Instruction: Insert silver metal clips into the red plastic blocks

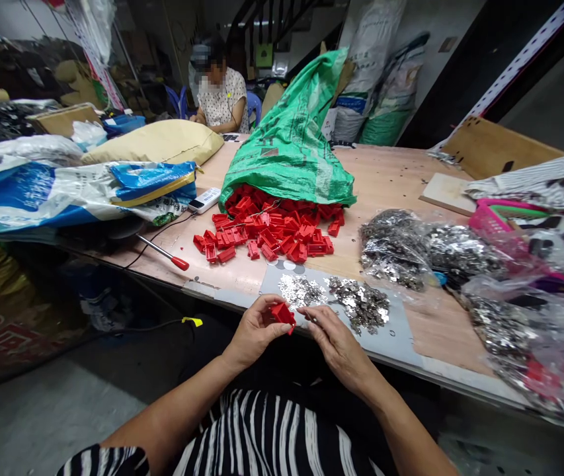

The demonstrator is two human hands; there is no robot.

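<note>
Snugly, left hand (254, 330) clasps a boxy red plastic piece (282, 315); right hand (332, 336): grip unclear

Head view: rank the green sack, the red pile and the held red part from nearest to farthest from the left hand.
1. Held red part: gripped in the left hand, on its right side.
2. Red pile: straight ahead on the table.
3. Green sack: ahead, rising behind the pile's front.

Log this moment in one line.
left hand: holds red plastic box-shaped part; right hand: beside it, grip unclear; beyond: silver metal pieces on flat grey sheet
</note>
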